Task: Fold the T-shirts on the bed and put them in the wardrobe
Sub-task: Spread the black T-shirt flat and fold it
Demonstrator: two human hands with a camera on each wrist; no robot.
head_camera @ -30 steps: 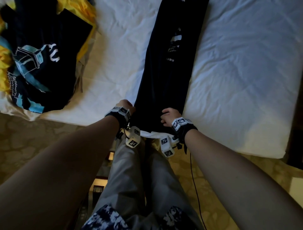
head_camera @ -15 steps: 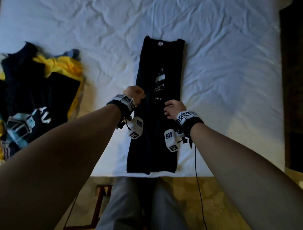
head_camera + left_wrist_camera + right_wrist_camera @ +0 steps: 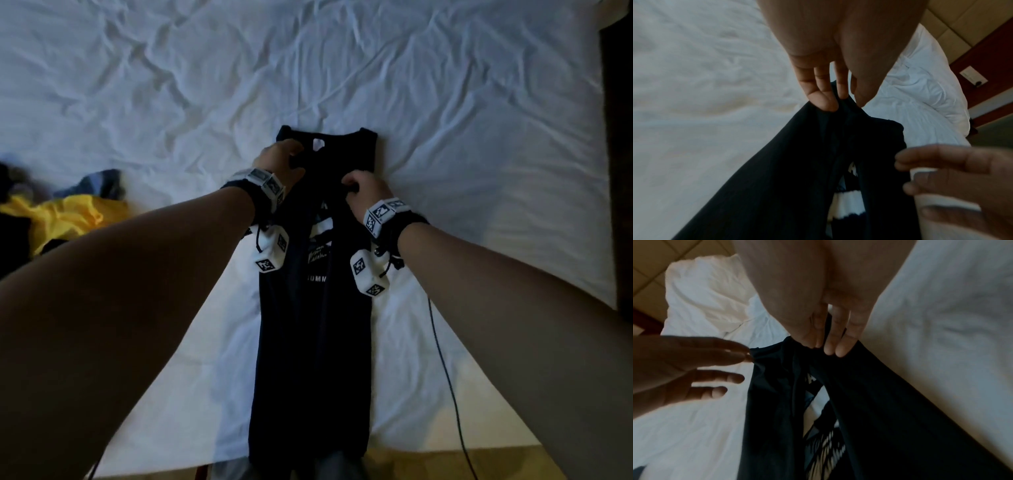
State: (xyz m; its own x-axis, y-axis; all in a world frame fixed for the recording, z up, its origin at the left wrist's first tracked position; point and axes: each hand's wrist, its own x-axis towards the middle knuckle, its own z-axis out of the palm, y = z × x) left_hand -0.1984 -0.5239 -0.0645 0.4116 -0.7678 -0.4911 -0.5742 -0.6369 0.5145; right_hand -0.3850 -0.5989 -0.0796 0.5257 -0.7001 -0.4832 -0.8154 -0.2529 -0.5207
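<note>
A black T-shirt [image 3: 311, 342] with a white print lies on the white bed [image 3: 462, 120], folded lengthwise into a narrow strip. Its hem is at the near bed edge and its collar points away. My left hand [image 3: 289, 161] pinches the fabric at the left side of the collar end; in the left wrist view its fingers [image 3: 826, 100] and thumb close on a raised fold. My right hand [image 3: 352, 185] pinches the right side just below the collar, the cloth [image 3: 859, 386] caught between thumb and fingers [image 3: 830, 347].
A pile of other shirts, yellow [image 3: 68, 216] and dark, lies at the left of the bed. Dark furniture [image 3: 616, 171] runs along the right edge. A white pillow [image 3: 920, 91] lies beyond the collar. A black cable [image 3: 445, 377] hangs from my right wrist.
Both hands have travelled from the hem up the folded strip to the collar end and now pinch it there. The shirt itself has stayed flat on the bed.
</note>
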